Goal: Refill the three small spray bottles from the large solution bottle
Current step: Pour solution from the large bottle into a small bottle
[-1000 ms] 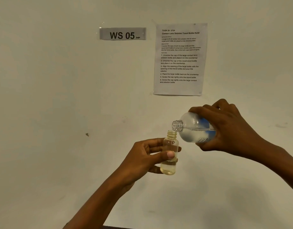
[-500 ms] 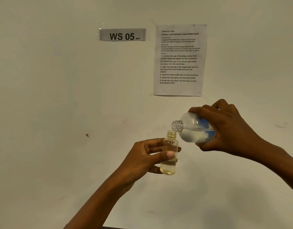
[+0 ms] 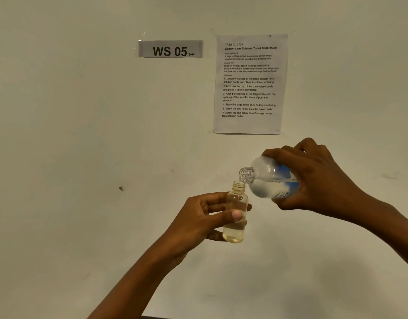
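My left hand [image 3: 198, 217] holds a small clear spray bottle [image 3: 235, 203] upright in mid-air, thumb across its front and fingers behind. Its cap is off and yellowish liquid fills roughly its bottom third. My right hand [image 3: 313, 180] grips the large clear solution bottle [image 3: 267, 178] with a blue label, tipped nearly on its side. That bottle's open threaded mouth sits just above and touching the rim of the small bottle's neck. A thin thread of liquid shows inside the small bottle's neck. The other small bottles and the caps are out of view.
Behind my hands is a plain pale wall. A grey sign [image 3: 170, 49] reading WS 05 and a printed instruction sheet [image 3: 250, 84] are taped to it above my hands. No table surface shows in this view.
The large bottle has dipped slightly lower, bringing its mouth down onto the small bottle's neck. Both hands keep their grips.
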A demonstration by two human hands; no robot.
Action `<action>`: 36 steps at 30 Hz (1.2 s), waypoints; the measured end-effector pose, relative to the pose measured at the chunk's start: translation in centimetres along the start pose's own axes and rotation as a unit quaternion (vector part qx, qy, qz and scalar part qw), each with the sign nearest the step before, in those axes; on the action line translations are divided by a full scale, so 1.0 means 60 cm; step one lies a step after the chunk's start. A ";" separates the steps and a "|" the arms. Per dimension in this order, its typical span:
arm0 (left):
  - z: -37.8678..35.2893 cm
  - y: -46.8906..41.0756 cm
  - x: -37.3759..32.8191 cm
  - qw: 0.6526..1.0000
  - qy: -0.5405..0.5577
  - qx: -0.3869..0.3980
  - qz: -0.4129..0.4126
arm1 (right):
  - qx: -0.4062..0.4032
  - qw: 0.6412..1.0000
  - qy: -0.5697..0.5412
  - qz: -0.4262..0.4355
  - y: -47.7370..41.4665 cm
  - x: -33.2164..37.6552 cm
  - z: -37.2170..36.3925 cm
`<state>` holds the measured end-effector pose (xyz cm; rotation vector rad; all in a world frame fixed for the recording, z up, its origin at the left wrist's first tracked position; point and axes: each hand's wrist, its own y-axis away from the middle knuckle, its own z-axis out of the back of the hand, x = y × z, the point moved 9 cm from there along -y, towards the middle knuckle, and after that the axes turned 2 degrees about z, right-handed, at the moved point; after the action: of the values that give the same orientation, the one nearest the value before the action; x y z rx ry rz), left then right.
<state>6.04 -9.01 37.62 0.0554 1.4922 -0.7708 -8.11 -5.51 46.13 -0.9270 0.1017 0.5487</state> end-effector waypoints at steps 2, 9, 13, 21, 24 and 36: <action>0.000 -0.001 0.000 1.000 0.000 0.001 0.000 | -0.002 1.000 -0.004 -0.001 0.000 0.000 0.001; 0.000 -0.002 0.001 1.000 0.004 -0.002 0.002 | -0.007 1.000 0.003 0.006 -0.001 0.001 0.002; -0.001 -0.004 0.003 1.000 0.003 0.000 0.004 | -0.007 1.000 0.004 0.007 -0.001 -0.001 0.003; -0.003 -0.004 0.002 1.000 0.005 0.004 0.001 | -0.001 1.000 0.004 -0.006 0.001 -0.003 0.004; -0.003 -0.004 0.003 1.000 0.004 0.002 0.002 | 0.001 1.000 0.005 -0.008 0.002 -0.003 0.004; -0.002 -0.001 0.001 1.000 0.004 0.000 0.004 | 0.016 1.000 0.001 -0.023 0.000 -0.001 0.006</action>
<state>5.93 -9.00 37.59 0.0653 1.4985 -0.7648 -8.22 -5.28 46.39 -0.8961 0.0912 0.5011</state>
